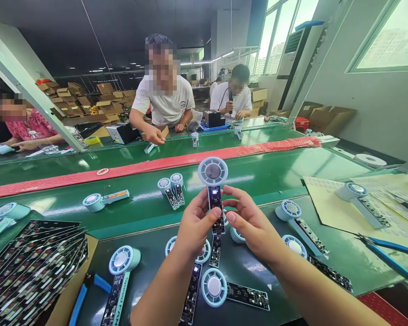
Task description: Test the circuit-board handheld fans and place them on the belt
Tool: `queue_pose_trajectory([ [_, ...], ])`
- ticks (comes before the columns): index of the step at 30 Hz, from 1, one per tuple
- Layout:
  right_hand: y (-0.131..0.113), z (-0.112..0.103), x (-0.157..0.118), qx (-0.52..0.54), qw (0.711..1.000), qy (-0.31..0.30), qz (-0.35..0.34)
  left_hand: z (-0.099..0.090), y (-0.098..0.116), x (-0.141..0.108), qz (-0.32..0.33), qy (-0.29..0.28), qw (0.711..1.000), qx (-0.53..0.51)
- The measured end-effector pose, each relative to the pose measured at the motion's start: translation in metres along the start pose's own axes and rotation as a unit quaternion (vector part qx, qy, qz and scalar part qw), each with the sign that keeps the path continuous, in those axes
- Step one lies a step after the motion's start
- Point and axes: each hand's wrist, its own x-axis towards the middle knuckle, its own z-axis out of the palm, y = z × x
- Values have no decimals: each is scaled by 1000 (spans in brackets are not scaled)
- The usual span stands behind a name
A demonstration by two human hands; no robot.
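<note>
Upright above the dark work surface is a light-blue handheld fan (216,206) with a round head and a bare black circuit board; small digits glow near the board's top. My left hand (197,219) is closed on its handle, the thumb across the board. Close by on the right, my right hand (246,219) has its fingers apart and curved, beside the board's edge. Below my hands lie several more fans, among them one (214,287) with its board pointing right. Part of this group is hidden behind my hands and forearms.
Circuit boards fill a cardboard box (73,290) at the left, beside blue-handled pliers (78,303). More pliers (387,253) lie right. A red strip (149,165) crosses the green conveyor (258,179). A person (165,99) reaches over its far side; others sit nearby.
</note>
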Motion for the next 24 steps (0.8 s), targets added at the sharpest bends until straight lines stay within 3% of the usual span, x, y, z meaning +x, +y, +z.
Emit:
queue_pose_trajectory([
  [24,2,5,9,-2,1000,4,19,-1,0,2,7,3,1000,19],
])
